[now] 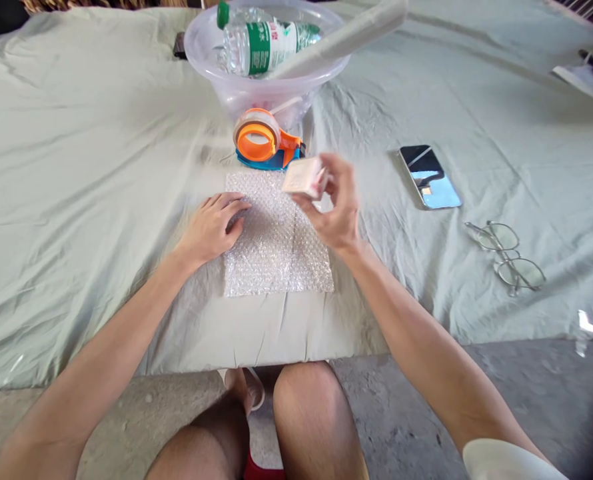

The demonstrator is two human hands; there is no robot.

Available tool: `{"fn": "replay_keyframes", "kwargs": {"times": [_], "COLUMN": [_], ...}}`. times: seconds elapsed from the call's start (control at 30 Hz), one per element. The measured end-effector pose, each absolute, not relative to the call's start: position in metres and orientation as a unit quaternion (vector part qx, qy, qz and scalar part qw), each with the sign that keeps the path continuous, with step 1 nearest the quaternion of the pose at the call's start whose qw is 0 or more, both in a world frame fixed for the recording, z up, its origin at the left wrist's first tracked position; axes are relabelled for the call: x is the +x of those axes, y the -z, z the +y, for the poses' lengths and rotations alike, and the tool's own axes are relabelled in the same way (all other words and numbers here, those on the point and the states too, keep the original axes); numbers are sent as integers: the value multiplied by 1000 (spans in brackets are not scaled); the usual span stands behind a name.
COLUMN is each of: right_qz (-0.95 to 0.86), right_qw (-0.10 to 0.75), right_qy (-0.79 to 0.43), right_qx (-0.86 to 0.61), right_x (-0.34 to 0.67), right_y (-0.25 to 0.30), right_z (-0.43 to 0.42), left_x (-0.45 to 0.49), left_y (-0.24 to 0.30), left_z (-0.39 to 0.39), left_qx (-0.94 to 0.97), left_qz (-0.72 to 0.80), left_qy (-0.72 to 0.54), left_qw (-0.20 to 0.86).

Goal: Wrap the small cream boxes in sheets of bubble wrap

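Note:
A sheet of bubble wrap (271, 257) lies flat near the front edge of the cloth-covered table. My left hand (215, 225) rests on its left edge, fingers stretched out and holding nothing. Above the sheet's upper right part, my right hand (340, 207) grips a small pale box (302, 179) between thumb and fingers. The box is slightly blurred and shows some pink or red on its near end; its print cannot be read. Just beyond the sheet stands an orange and blue tape dispenser (290, 148) with a roll of tape on it.
Behind the dispenser, a translucent plastic basin (216, 73) holds a green-labelled water bottle (271, 47) and a long pale roll (346, 40). To the right lie a phone (430, 177) and eyeglasses (507, 257). A paper with a dark object (592, 63) is at far right.

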State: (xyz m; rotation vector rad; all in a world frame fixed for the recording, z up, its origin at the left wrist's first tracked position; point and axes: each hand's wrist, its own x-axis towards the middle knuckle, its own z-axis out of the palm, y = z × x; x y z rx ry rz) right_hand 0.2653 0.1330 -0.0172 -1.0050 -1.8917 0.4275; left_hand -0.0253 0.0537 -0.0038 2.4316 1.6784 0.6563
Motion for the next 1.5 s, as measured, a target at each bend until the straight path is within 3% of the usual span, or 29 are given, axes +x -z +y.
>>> {"fn": "replay_keyframes", "kwargs": {"times": [0.37,0.9,1.03,1.23,1.5], "right_qz": [-852,-841,-840,-750,-866], "right_qw": [379,325,347,502,325], "right_qy": [-262,-282,-287,-201,-260], "right_qx": [-249,-329,-303,-382,-277], "right_x": [252,255,261,271,261], "right_y": [16,20,15,-1,13], "right_z": [126,126,125,124,128], "left_x": [-22,-29,-36,-33,-28], "left_y": [1,3,6,4,2], "left_z": [54,54,57,55,55], "left_qx": [801,780,773,770,783], "left_qz": [560,560,542,558,563], "left_qy": [-203,-257,-292,-279,-246], "left_qw": [57,108,151,138,96]}}
